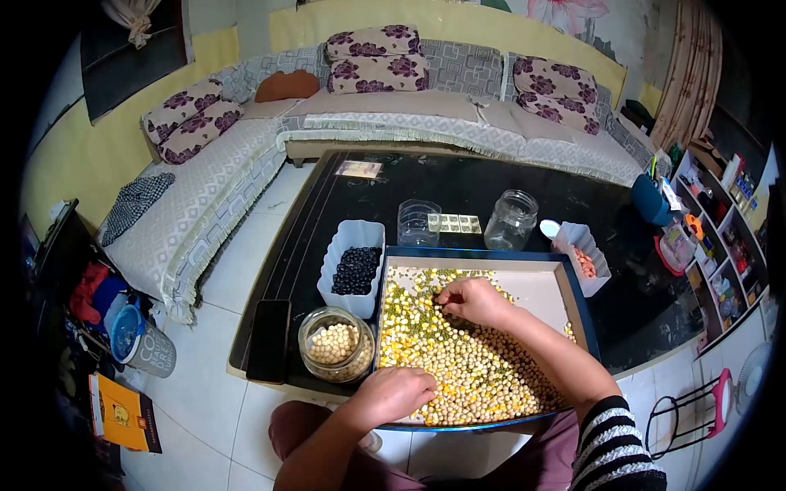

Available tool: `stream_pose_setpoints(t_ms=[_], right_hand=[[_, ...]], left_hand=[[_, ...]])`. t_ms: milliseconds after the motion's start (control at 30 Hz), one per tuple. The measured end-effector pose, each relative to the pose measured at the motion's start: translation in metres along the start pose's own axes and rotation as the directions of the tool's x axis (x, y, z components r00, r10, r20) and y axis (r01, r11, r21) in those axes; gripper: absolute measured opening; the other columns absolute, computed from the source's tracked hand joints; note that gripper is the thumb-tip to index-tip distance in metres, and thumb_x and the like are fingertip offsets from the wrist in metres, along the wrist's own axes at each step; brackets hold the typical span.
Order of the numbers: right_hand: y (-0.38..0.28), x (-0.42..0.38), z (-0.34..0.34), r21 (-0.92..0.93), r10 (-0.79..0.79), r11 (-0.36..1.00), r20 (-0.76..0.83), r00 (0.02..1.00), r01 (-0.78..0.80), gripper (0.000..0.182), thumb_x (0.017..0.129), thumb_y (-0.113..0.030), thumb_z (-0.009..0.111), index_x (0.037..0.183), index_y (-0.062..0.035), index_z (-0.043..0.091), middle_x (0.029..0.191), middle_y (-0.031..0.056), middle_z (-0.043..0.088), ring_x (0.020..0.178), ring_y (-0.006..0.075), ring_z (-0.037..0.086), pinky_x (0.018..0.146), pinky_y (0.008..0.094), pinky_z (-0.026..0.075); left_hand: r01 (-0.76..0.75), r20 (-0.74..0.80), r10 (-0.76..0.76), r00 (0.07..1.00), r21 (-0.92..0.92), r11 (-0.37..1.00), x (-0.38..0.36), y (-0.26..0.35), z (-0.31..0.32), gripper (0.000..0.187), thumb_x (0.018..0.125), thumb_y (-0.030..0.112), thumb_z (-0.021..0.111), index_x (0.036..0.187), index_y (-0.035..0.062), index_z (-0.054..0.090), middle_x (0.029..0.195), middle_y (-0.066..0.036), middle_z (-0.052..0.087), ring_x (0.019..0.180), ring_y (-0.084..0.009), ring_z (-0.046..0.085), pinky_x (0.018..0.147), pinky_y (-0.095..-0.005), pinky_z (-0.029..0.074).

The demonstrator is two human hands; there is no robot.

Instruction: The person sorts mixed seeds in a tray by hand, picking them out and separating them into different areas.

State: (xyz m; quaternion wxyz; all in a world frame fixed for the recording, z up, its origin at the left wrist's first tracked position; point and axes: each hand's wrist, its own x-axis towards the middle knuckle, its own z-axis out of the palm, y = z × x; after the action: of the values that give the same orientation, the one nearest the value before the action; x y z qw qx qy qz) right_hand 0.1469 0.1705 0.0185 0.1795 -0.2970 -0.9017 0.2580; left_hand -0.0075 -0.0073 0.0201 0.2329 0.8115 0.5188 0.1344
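Note:
A shallow box (583,315) with a blue rim holds a spread of mixed soybeans (491,360), yellow corn kernels (401,327) and small green beans. My right hand (475,301) reaches over the middle of the box, its fingers pinched down at the mix. At the near left edge, my left hand (395,394) rests with curled fingers against the soybeans and corn. Whatever either hand's fingertips hold is hidden. Left of the box stand a glass jar (360,364) partly filled with soybeans and a white plastic tub (329,266) of black beans (355,270).
On the black table (307,213) are a phone (268,340), two clear jars (419,225) behind the box, a white lid (549,228) and a tub (596,258) of reddish nuts or beans. A shelf unit (712,254) stands right; a sofa (393,127) runs behind.

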Motion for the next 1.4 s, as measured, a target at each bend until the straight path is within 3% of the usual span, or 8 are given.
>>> stream_pose_setpoints(t_ms=[400,500,700,1133,1233,1300,1333,1400], right_hand=[[0.007,-0.011,0.006,-0.265,0.002,0.964,0.153,0.988,0.039,0.016,0.066,-0.007,0.061,0.082,-0.0051,0.061,0.081,0.0127,0.061,0.077,0.0285,0.059,0.071,0.036,0.048],[0.002,-0.01,0.005,-0.155,-0.059,0.986,0.027,0.998,0.063,0.014,0.067,-0.006,0.06,0.08,-0.0041,0.061,0.081,0.0133,0.061,0.078,0.0291,0.059,0.072,0.036,0.048],[-0.001,-0.001,0.016,-0.063,-0.09,0.994,0.069,0.994,0.094,0.012,0.068,-0.006,0.06,0.079,-0.004,0.062,0.084,0.0141,0.061,0.079,0.0292,0.059,0.074,0.0363,0.048],[0.001,0.004,0.008,-0.277,0.043,0.96,0.244,0.969,0.028,0.013,0.066,-0.008,0.062,0.078,-0.0029,0.062,0.074,0.012,0.062,0.069,0.0275,0.06,0.066,0.0363,0.049],[-0.01,0.005,-0.002,-0.208,-0.003,0.977,0.171,0.985,0.039,0.008,0.066,-0.008,0.06,0.073,-0.0037,0.06,0.072,0.0135,0.061,0.07,0.0269,0.06,0.066,0.0358,0.048],[-0.034,0.012,-0.012,0.063,-0.015,0.998,0.034,0.999,0.013,0.006,0.066,-0.008,0.059,0.07,-0.0033,0.059,0.068,0.0121,0.061,0.063,0.025,0.06,0.061,0.0336,0.048],[-0.047,0.017,-0.018,0.06,-0.113,0.992,0.001,0.994,0.112,0.009,0.068,-0.007,0.06,0.075,-0.0029,0.06,0.064,0.0069,0.061,0.056,0.0128,0.058,0.056,0.0267,0.048],[-0.077,0.023,-0.019,0.193,-0.175,0.965,-0.022,0.984,0.176,0.008,0.069,-0.005,0.06,0.077,-0.0025,0.06,0.067,0.0054,0.061,0.058,0.0103,0.057,0.057,0.0245,0.048]], left_hand=[[-0.016,-0.023,0.016,1.0,-0.042,0.999,0.0,-0.002,0.001,0.019,0.082,0.025,0.053,0.085,0.0085,0.063,0.08,-0.007,0.062,0.075,-0.0272,0.06,0.067,-0.0378,0.048],[-0.018,-0.024,0.017,1.0,-0.048,0.999,0.0,-0.002,0.0,0.019,0.082,0.024,0.053,0.085,0.0081,0.063,0.08,-0.008,0.062,0.075,-0.0273,0.06,0.067,-0.0379,0.048],[-0.005,-0.007,0.005,1.0,-0.03,1.0,0.001,0.0,0.0,0.019,0.082,0.024,0.053,0.085,0.008,0.063,0.082,-0.008,0.062,0.075,-0.0272,0.06,0.067,-0.0377,0.048],[-0.023,-0.023,0.022,0.999,-0.034,0.999,-0.001,-0.001,0.001,0.018,0.082,0.025,0.053,0.085,0.0094,0.063,0.081,-0.007,0.062,0.075,-0.027,0.06,0.067,-0.0378,0.048],[-0.02,-0.026,0.019,0.999,-0.025,1.0,0.0,-0.001,0.0,0.018,0.082,0.025,0.053,0.085,0.0094,0.063,0.081,-0.007,0.062,0.075,-0.0269,0.06,0.067,-0.0377,0.048],[-0.014,-0.02,0.014,1.0,-0.02,1.0,-0.001,-0.001,0.002,0.018,0.082,0.025,0.053,0.085,0.0094,0.062,0.081,-0.006,0.062,0.076,-0.0267,0.06,0.067,-0.0377,0.048],[-0.014,-0.014,0.014,1.0,-0.023,1.0,0.0,-0.002,0.002,0.018,0.082,0.025,0.053,0.085,0.0093,0.062,0.082,-0.006,0.062,0.076,-0.0267,0.06,0.067,-0.0378,0.048],[-0.015,-0.008,0.015,1.0,-0.023,1.0,0.001,-0.002,0.001,0.018,0.082,0.025,0.053,0.085,0.0092,0.063,0.082,-0.006,0.062,0.076,-0.0267,0.06,0.067,-0.0379,0.048]])
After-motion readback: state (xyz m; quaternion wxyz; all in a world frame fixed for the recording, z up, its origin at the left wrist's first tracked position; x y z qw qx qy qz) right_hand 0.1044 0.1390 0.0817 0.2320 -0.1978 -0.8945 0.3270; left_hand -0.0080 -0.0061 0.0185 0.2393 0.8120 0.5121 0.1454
